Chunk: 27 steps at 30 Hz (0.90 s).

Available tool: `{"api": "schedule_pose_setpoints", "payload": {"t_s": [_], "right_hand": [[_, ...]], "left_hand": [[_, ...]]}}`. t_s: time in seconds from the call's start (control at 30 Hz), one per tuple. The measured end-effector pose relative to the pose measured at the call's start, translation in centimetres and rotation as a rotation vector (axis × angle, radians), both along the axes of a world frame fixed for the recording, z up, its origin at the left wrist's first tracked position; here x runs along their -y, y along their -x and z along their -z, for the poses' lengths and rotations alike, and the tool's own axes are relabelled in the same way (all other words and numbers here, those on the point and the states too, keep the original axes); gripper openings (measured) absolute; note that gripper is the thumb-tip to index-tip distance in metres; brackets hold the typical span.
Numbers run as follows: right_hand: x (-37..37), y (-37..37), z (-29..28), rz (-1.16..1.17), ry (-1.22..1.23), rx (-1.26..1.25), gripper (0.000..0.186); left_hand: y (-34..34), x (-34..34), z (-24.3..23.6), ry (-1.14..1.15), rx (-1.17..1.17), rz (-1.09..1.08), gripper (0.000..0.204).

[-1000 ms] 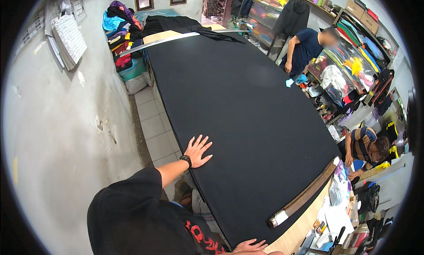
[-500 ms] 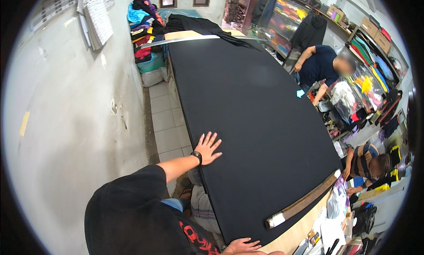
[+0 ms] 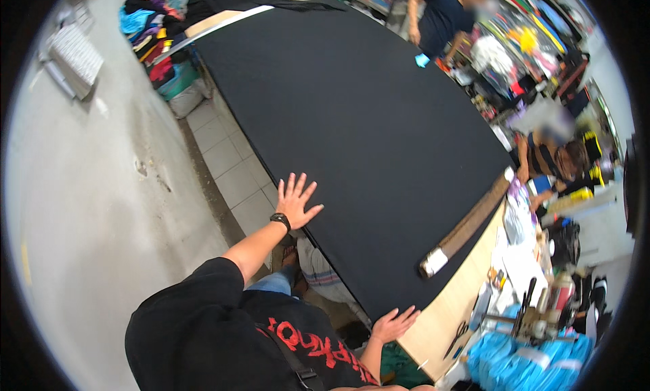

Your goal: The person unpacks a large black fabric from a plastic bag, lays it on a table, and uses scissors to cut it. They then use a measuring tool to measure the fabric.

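Black fabric (image 3: 359, 113) covers most of a long table, spread flat. My left hand (image 3: 295, 203) lies on it at the left edge, palm down with the fingers spread. At the near corner, my right hand (image 3: 395, 324) rests on the fabric's edge with its fingers stretched out. Neither hand holds anything. Across the near right part of the fabric lies a long brown bar (image 3: 470, 222) with whitish ends, apart from both hands.
Bare pale tabletop (image 3: 443, 323) at the near right carries scissors (image 3: 458, 337). Beyond it sits a bright blue bundle (image 3: 531, 357). Two people, one in a dark shirt (image 3: 440, 15) and one in a striped shirt (image 3: 542, 157), are along the right side. A wall (image 3: 115, 188) stands left.
The view has swung, so the table sits higher and more of its near right end shows. Both hands still lie on the fabric; the right hand is now seen more fully.
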State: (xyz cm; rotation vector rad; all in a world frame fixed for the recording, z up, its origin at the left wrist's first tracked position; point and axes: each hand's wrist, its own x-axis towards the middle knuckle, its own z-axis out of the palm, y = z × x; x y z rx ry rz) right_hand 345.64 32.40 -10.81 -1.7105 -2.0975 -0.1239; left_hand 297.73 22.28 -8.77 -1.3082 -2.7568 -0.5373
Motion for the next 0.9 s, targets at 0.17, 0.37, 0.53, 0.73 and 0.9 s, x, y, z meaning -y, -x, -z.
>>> {"api": "schedule_pose_setpoints", "payload": {"t_s": [0.17, 0.37, 0.53, 0.73, 0.9], "right_hand": [[0.0, -0.2, -0.5, 0.069, 0.106, -0.037, 0.056], [0.0, -0.2, 0.1, 0.067, 0.076, -0.106, 0.058], [-0.2, -0.9, 0.9, 0.043, 0.097, -0.113, 0.055], [-1.5, 5.3, -3.1, 0.027, -0.250, 0.002, 0.050], [-2.6, 25.6, -6.6, -0.397, -0.142, -0.025, 0.049]], "left_hand": [[0.0, -0.3, -0.3, 0.059, 0.048, 0.020, 0.085], [0.2, 0.2, -1.1, 0.130, 0.080, 0.053, 0.106], [0.6, 0.7, -0.9, 0.123, 0.055, 0.090, 0.122], [1.9, 1.3, -0.3, 0.027, 0.114, 0.154, 0.123], [4.5, 3.2, -1.6, 0.167, 0.257, 0.332, 0.117]]}}
